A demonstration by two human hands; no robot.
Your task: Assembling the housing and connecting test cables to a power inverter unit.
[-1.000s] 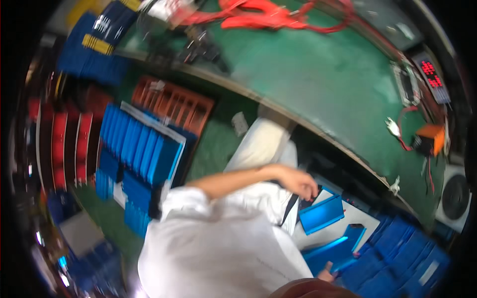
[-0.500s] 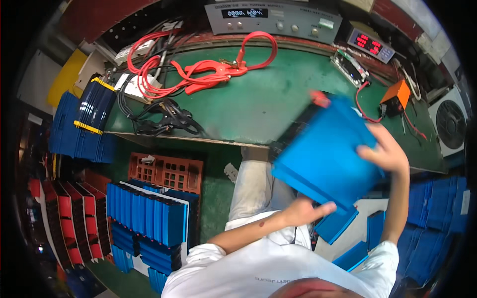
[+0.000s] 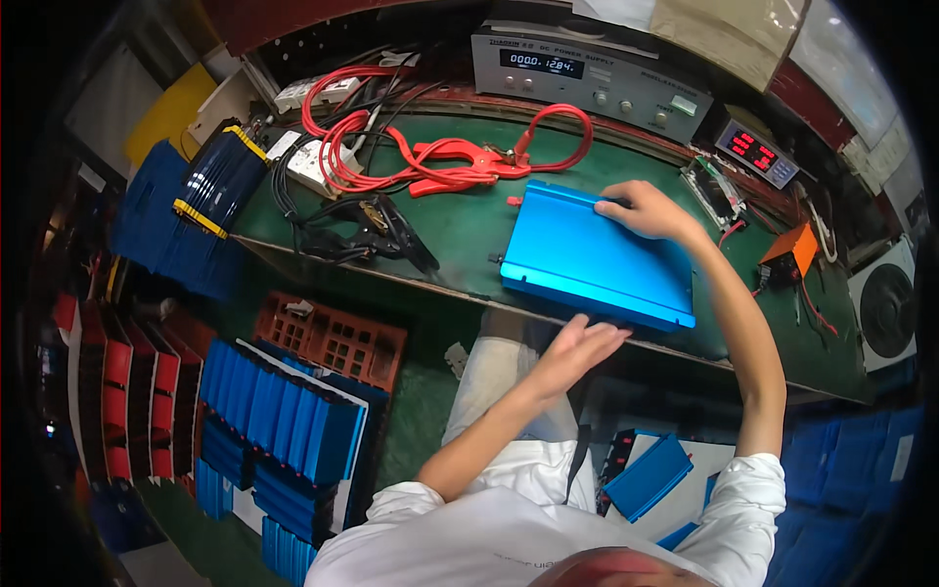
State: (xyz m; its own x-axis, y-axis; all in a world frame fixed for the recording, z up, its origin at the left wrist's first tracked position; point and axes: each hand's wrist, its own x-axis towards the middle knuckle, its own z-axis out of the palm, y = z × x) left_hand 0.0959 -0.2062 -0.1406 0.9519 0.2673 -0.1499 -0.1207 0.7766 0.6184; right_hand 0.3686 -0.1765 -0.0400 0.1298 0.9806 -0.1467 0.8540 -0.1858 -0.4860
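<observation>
A blue metal power inverter (image 3: 587, 256) lies on the green workbench, with a red and a black terminal on its left end. My right hand (image 3: 648, 210) grips its far edge, thumb on the top face and fingers bent over the rim. Just below the near edge is my left hand (image 3: 579, 354), fingers stretched out and nothing held. Whether its fingertips touch the inverter's underside I cannot tell. Red clamps (image 3: 469, 164) on thick red cable and black clamps (image 3: 377, 235) on black cable lie to the left of the inverter.
A grey power supply (image 3: 587, 83) and a small red-digit meter (image 3: 758, 155) stand at the back. An orange box (image 3: 790, 249) sits on the right. Stacked blue inverters (image 3: 284, 411) fill the lower left; another inverter (image 3: 648, 477) lies lower right. The bench edge (image 3: 440, 289) runs before me.
The inverter, held tilted over the bench edge by both hands, now lies on the bench, farther forward. My left hand has come off it; my right hand has shifted to its far edge.
</observation>
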